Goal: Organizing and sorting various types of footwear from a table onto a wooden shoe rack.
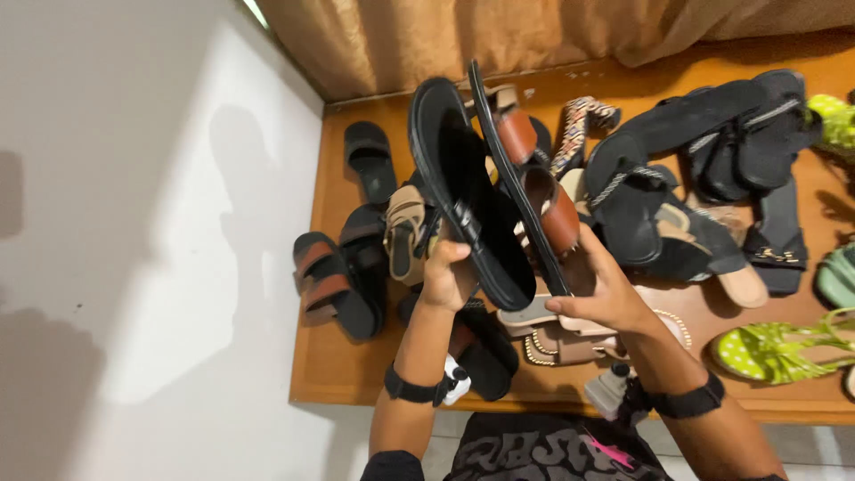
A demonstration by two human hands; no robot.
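My left hand point(445, 272) grips a black flat sandal point(463, 178) by its strap, sole tilted up towards me. My right hand point(601, 289) holds a second sandal point(534, 191) with brown leather straps and a thin black sole, seen edge-on right beside the first. Both are lifted above a heap of mixed footwear on a low wooden platform point(347, 374). Each wrist wears a black band with a small white device.
Black and brown strap sandals point(334, 281) lie at the left of the platform, black slippers point(712, 134) at the right, green dotted sandals point(784, 347) at the near right, beige studded sandals point(557, 343) under my hands. A tan curtain point(499, 36) hangs behind. White floor point(151, 249) lies to the left.
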